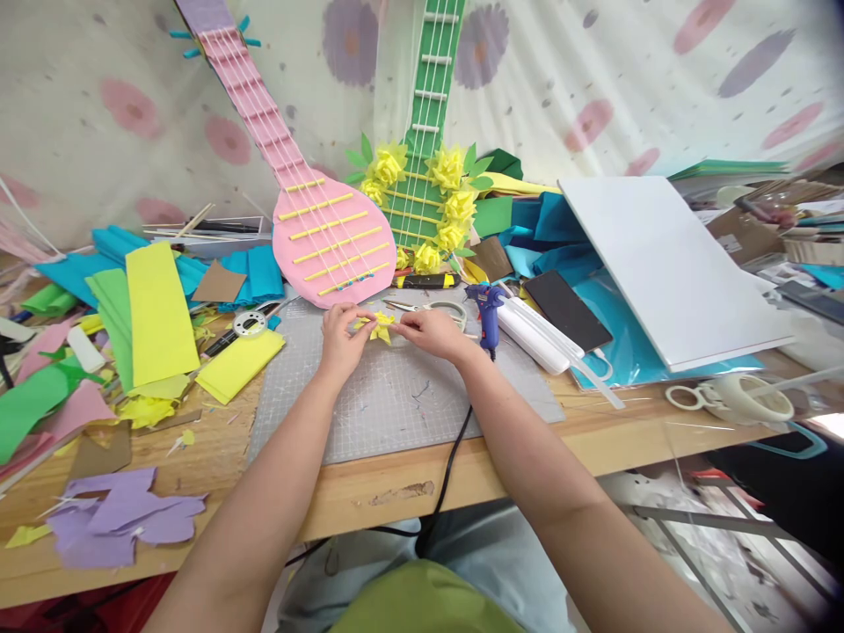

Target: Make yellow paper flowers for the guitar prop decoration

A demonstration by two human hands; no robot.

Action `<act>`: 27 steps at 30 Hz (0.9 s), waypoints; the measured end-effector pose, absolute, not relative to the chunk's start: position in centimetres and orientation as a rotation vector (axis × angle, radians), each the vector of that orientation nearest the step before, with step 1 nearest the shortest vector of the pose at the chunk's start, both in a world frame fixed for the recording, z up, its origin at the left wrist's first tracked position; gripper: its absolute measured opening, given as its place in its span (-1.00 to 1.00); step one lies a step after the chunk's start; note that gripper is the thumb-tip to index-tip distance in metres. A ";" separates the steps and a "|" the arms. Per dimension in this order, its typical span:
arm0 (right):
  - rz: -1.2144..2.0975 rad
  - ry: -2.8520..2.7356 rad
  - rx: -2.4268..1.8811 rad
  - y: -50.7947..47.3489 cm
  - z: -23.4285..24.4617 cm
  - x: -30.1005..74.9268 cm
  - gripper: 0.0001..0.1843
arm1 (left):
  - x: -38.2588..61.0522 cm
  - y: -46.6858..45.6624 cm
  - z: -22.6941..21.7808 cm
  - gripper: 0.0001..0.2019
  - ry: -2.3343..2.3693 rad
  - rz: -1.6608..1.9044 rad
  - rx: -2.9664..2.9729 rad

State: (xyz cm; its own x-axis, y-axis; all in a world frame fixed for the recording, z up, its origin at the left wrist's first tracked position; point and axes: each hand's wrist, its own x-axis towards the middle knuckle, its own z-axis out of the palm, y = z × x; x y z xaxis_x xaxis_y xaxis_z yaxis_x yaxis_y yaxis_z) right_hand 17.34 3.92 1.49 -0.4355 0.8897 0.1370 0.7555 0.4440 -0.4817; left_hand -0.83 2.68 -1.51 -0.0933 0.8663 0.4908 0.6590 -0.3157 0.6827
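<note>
Between my two hands is a small yellow paper flower (381, 327), held just above the grey cutting mat (396, 413). My left hand (345, 338) pinches its left side with thumb and forefinger. On the other side, the fingers of my right hand (432, 334) are closed on its right edge. Scissors (448, 308) lie behind my right hand, and a blue glue gun (488, 316) stands to the right of it. Behind the hands leans a pink paper guitar (336, 233) with yellow strips. Beside that, a green paper guitar (412, 211) carries several yellow paper flowers.
Yellow paper (162, 316), blue crepe paper and purple scraps (125, 519) spread over the left of the table. At right are a white power strip (534, 334), a black phone (568, 309), a white board (665, 272) and a tape dispenser (752, 400). A black cable crosses the front edge.
</note>
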 end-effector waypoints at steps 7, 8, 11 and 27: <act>0.492 -2.304 -1.403 3.8 1.7 17.3 -0.59 | -1.0 2.5 -0.8 -0.92 1.747 1.255 2.123; 0.494 -2.306 -1.405 3.7 1.8 17.3 -0.59 | -1.1 2.5 -0.8 -0.91 1.749 1.245 2.140; 0.480 -2.306 -1.404 3.6 1.8 17.2 -0.60 | -1.2 2.7 -0.9 -0.90 1.773 1.227 2.174; 0.215 -2.277 -1.211 3.1 0.2 15.1 -0.86 | -1.3 2.7 -1.0 -0.86 1.754 1.319 2.185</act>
